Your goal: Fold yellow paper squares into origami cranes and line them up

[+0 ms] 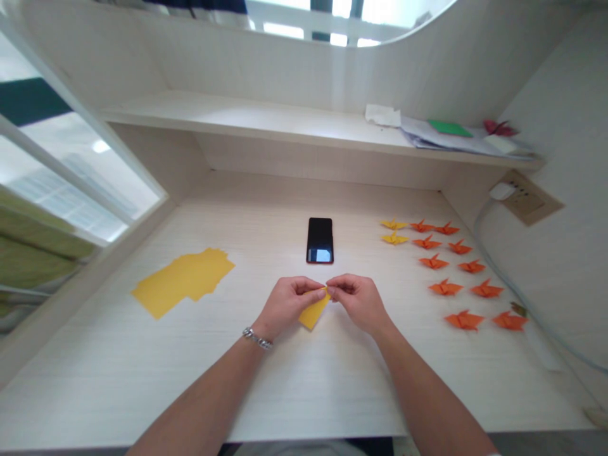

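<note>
Left hand (289, 303) pinches folded yellow paper (312, 315), thumb against fingers; right hand (360, 303) also nearly closed, fingertips gripping paper's top corner. Bracelet (257, 338) on left wrist. Paper is mid-desk, between the hands, on the near side of a dark phone (320, 239). Loose yellow sheets (185, 278) overlap at left on pale desk (304, 392). Right side: two yellow cranes (394, 239), then ten orange cranes (445, 288), two columns, near a cable (510, 285).
</note>
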The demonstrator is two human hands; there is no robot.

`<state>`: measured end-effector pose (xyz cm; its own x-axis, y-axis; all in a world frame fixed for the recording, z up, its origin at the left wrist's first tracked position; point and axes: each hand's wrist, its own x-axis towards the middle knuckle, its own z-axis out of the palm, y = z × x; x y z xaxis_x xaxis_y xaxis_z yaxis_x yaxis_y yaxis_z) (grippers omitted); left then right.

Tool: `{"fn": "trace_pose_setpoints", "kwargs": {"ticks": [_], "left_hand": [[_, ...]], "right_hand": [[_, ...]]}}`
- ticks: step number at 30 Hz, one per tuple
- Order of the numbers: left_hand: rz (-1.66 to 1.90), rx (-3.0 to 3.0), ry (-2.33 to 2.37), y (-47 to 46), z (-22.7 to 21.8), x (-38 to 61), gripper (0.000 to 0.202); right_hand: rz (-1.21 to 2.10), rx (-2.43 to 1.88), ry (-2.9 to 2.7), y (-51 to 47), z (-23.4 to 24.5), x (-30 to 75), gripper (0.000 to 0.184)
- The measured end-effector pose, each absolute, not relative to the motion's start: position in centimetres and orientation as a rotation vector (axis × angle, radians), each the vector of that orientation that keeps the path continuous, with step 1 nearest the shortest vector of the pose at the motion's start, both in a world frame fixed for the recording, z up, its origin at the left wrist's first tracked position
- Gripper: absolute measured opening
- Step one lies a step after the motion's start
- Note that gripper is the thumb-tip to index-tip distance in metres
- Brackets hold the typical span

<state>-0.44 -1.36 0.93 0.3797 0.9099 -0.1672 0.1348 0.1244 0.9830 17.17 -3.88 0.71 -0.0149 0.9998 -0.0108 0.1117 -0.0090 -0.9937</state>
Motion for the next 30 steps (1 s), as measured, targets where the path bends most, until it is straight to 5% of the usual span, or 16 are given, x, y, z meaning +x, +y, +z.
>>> {"fn": "trace_pose_setpoints", "kwargs": {"ticks": [13, 30], "left_hand": [[0.806, 1.255, 1.002, -1.71, 1.37, -0.12, 0.028], [0.881, 1.342, 1.028, -1.99, 1.15, -0.06, 0.023]], "right_hand": [[1.209, -1.191, -1.072, -3.75, 0.47, 16.64, 0.034], [1.238, -1.194, -1.127, -3.66, 0.55, 16.56, 0.019]]}}
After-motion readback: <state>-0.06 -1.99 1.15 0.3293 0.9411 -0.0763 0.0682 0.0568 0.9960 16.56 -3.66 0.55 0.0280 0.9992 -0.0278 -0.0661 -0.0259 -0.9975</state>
